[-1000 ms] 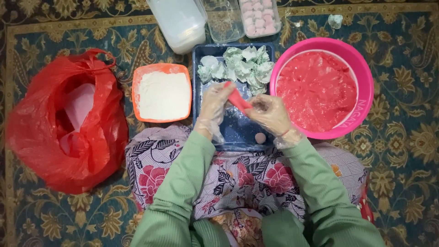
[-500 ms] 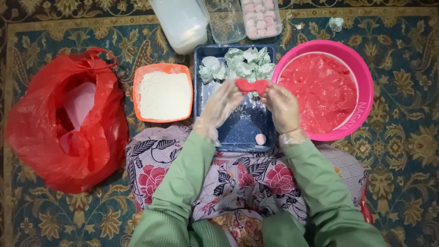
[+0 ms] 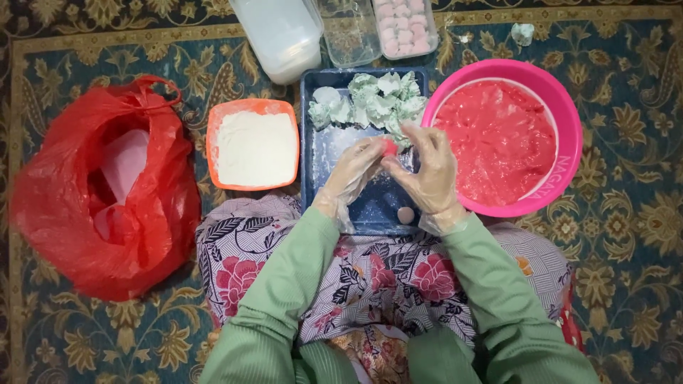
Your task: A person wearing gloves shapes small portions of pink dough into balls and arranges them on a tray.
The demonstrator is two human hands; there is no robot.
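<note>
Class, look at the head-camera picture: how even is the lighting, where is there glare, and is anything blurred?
Head view: soft, even light with faint shadows; slight glare on the clear containers and red plastic bag; left hand and right hand slightly soft around the pink dough piece; carpet sharp.

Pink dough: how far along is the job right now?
Done: pale green pieces sit at the far end of the blue tray. In hand: left hand and right hand pinch a pink dough piece. Left: pink bowl holds much dough; one small ball waits.
</note>
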